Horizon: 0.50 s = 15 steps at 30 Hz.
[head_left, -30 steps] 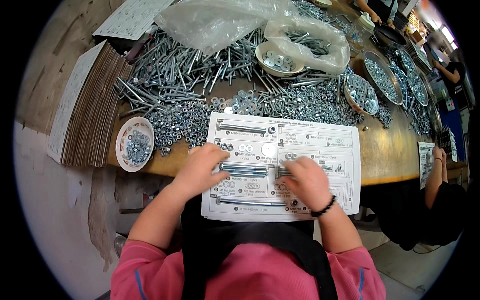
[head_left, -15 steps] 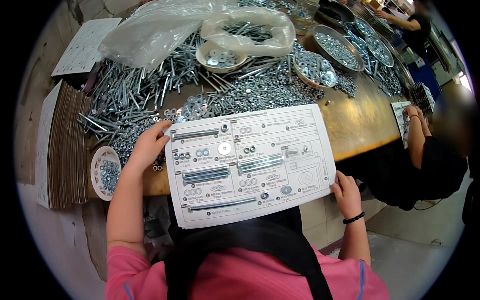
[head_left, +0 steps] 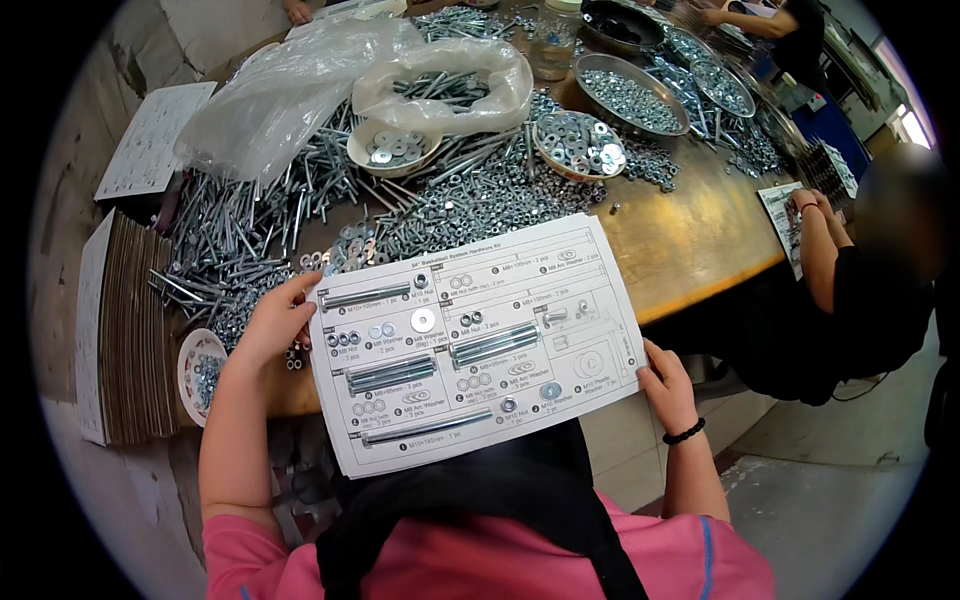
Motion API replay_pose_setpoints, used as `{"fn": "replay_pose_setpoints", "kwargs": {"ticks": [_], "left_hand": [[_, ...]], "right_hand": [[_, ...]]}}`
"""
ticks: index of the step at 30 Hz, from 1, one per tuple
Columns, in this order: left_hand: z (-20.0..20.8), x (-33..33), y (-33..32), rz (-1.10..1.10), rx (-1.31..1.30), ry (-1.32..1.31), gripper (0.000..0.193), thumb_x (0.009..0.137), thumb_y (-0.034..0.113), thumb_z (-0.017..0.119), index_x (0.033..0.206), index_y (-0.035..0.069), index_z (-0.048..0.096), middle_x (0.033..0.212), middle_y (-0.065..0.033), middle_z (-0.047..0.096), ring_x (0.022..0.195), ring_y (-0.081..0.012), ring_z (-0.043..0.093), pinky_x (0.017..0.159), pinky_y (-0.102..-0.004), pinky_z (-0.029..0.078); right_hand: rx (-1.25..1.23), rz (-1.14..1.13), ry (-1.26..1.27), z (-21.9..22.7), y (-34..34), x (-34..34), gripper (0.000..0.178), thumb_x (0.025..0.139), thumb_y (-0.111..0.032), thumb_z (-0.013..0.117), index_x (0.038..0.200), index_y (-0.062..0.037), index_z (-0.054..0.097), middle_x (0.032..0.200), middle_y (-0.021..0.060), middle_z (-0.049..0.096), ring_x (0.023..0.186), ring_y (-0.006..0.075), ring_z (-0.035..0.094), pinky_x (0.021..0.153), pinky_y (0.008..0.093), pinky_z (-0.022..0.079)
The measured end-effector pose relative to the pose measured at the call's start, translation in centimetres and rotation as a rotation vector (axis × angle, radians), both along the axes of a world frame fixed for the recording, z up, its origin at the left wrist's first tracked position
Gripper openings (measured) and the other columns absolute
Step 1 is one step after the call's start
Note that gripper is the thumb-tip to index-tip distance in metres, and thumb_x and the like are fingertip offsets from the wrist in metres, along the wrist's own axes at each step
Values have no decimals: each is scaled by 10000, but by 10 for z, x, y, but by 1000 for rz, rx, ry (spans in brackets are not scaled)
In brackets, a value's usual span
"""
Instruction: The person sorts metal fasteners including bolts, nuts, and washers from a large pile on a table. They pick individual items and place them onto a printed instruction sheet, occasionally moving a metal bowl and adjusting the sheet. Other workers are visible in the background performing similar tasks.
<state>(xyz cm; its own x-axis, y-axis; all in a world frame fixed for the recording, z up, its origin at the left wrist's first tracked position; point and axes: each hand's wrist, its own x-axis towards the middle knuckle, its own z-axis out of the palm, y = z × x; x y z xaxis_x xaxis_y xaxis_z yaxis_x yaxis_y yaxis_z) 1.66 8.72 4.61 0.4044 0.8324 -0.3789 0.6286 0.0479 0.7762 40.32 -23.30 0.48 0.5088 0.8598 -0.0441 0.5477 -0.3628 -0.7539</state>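
Between my hands is a white printed card (head_left: 590, 240) with line drawings, held tilted slightly just in front of the table. My left hand (head_left: 277, 320) grips its left edge, thumb on top. At the lower right edge, my right hand (head_left: 668, 384) pinches it. Several bolts lie on the card: a long bolt (head_left: 430, 426) along the bottom, bundles of shorter bolts (head_left: 392, 374) in the middle, and another bolt (head_left: 366, 294) at upper left. A big washer (head_left: 422, 320), several nuts (head_left: 345, 340) and a few smaller washers (head_left: 550, 391) sit among them.
Loose bolts (head_left: 235, 215) and nuts (head_left: 490, 205) heap across the table (head_left: 690, 240). Around them stand washer bowls (head_left: 395, 152) (head_left: 580, 145), a small bowl (head_left: 200, 375), a pan of nuts (head_left: 632, 98), an opened plastic bag (head_left: 300, 75) and stacked cards (head_left: 130, 330). A co-worker (head_left: 880, 280) sits at right.
The view has shifted, so the table's contents and the card appear further left and lower. My hold on the card is unchanged. Another person's hand now shows at the far edge.
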Motion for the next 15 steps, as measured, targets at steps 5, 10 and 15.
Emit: {"fn": "replay_pose_setpoints", "kwargs": {"ticks": [5, 10, 15], "left_hand": [[-4, 31, 1, -6, -55, -56, 456, 801, -10, 485, 1257, 9, 468, 748, -39, 542, 514, -78, 518, 449, -201, 445], [-15, 77, -5, -14, -99, -159, 449, 813, -24, 483, 1260, 20, 471, 760, -45, 559, 520, -84, 520, 446, -208, 440], [-28, 120, -15, 11, -163, -253, 459, 818, -15, 496, 1273, 23, 452, 758, -48, 551, 502, -94, 523, 441, -213, 448]], "right_hand": [[119, -204, 480, -7, -6, 25, 390, 849, -74, 522, 1234, -12, 498, 1002, 37, 581, 759, 95, 501, 661, 230, 418], [442, -621, 664, -36, -16, 66, 336, 908, -132, 484, 1222, -12, 475, 979, 7, 573, 775, 55, 497, 655, 188, 407], [704, -850, 257, -28, -4, 72, 420, 918, -173, 483, 1294, -21, 372, 1223, 89, 453, 1052, 135, 458, 846, 247, 396]]}}
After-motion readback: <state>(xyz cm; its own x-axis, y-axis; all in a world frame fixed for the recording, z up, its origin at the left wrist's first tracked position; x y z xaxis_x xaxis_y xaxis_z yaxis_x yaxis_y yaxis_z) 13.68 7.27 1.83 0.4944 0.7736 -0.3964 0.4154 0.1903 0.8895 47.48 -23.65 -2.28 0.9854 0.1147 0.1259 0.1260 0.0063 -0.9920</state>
